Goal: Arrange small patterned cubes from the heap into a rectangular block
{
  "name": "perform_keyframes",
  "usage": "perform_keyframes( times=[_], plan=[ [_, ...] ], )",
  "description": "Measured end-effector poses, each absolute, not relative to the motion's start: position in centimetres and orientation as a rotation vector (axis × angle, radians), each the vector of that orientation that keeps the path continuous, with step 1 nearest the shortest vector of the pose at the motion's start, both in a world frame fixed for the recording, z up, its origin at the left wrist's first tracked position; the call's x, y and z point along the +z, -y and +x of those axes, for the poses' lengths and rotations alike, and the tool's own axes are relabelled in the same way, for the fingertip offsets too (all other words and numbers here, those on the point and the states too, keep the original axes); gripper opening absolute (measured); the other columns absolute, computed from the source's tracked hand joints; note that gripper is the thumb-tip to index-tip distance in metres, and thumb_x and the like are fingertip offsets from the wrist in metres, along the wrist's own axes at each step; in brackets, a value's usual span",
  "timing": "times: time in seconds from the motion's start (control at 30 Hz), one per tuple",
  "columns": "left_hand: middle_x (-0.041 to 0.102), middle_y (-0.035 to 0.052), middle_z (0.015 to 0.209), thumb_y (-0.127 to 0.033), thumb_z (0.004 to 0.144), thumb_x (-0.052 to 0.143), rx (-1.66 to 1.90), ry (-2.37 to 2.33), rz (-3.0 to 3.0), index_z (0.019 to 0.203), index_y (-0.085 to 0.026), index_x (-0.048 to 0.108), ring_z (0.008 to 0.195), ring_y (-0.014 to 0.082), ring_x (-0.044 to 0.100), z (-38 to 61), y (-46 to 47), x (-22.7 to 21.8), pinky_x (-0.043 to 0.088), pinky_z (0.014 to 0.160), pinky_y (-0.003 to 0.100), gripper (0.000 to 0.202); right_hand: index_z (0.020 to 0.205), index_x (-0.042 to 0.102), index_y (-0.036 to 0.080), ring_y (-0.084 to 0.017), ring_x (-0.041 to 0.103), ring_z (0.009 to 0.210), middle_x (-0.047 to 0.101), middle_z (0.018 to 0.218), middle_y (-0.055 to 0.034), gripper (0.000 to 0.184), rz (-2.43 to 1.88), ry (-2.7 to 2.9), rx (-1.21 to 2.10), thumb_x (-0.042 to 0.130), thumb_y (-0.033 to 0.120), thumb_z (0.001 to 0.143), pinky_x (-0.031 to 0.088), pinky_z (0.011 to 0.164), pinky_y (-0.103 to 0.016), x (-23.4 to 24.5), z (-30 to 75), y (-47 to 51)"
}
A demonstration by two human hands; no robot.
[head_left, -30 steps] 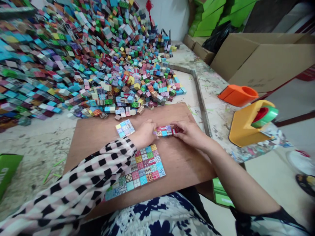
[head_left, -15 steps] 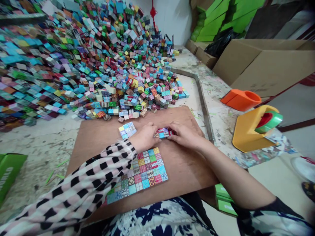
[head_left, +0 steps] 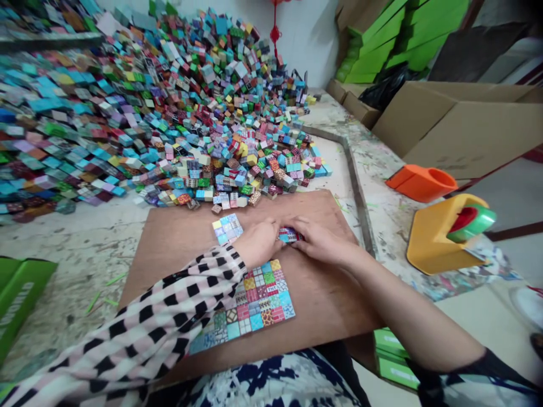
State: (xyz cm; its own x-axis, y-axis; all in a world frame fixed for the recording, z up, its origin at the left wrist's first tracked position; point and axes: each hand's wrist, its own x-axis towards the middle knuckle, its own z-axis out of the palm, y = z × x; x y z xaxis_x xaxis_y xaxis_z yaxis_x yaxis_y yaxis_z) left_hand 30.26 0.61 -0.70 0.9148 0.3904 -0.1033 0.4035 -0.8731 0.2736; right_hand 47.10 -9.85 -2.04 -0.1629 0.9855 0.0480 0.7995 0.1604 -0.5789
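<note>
My left hand [head_left: 258, 243], in a checked sleeve, and my right hand [head_left: 319, 241] come together over a brown board [head_left: 333, 299]. Between their closed fingers is a small cluster of patterned cubes [head_left: 290, 234], partly hidden by the fingertips. Just left of my left hand lies a small group of bluish cubes [head_left: 228, 228], with one yellow cube at its corner. Nearer my body, a larger flat rectangle of patterned cubes [head_left: 265, 302] rests on the board. My left forearm covers its left part.
A big heap of small patterned cubes [head_left: 190, 124] fills the table behind the board. At the right stand a yellow tape dispenser [head_left: 428, 237], an orange holder [head_left: 419, 183] and a cardboard box [head_left: 470, 127]. A green box [head_left: 25, 299] lies at the left. A grey strip [head_left: 358, 195] edges the table area.
The whole view has shifted slightly, so things appear lower and further right. My hands have drawn closer around the cube cluster, and less of it shows.
</note>
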Motion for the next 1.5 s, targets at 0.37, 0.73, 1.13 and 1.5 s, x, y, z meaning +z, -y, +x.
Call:
perform_keyframes(
  times=[0.37,0.73,1.13,1.5],
  plan=[
    [0.061,0.0117,0.11,-0.034,0.091,0.052,-0.092,-0.581,2.757,0.125,-0.014,0.056,0.095,0.0265,0.066,30.1,-0.7,-1.2,0.051,0.082,0.036,0.04,0.124,0.055,0.014,-0.025,0.055,0.111,0.058,0.117,-0.0137,0.037,-1.824,2.047,0.587,0.055,0.014,0.087,0.044,0.096,-0.041,-1.7,46.6,9.6],
    [0.071,0.0083,0.102,-0.024,0.093,0.045,0.252,-0.96,2.719,0.109,-0.019,0.071,0.096,0.0228,0.065,26.3,-5.8,1.9,0.049,0.086,0.034,0.031,0.107,0.068,0.016,-0.026,0.062,0.096,0.066,0.104,-0.0129,0.028,-2.038,2.073,0.213,0.044,0.026,0.097,0.045,0.078,-0.035,3.3,44.7,7.2],
    [0.068,0.0105,0.104,-0.034,0.091,0.047,0.067,-1.255,2.738,0.111,-0.022,0.066,0.095,0.0279,0.064,26.6,-9.2,1.5,0.049,0.075,0.036,0.03,0.105,0.066,0.017,-0.022,0.064,0.083,0.071,0.094,-0.0113,0.025,-2.039,2.192,0.117,0.043,0.024,0.097,0.042,0.067,-0.031,1.3,40.1,-1.0],
    [0.066,0.0098,0.105,-0.024,0.09,0.046,0.144,-0.986,2.769,0.114,-0.02,0.067,0.094,0.0259,0.063,26.8,-6.5,2.3,0.05,0.08,0.038,0.032,0.084,0.067,0.017,-0.015,0.056,0.066,0.065,0.072,-0.0013,0.023,-1.886,1.592,0.766,0.067,0.039,0.078,0.04,0.061,-0.028,1.2,51.7,6.4]
  ],
)
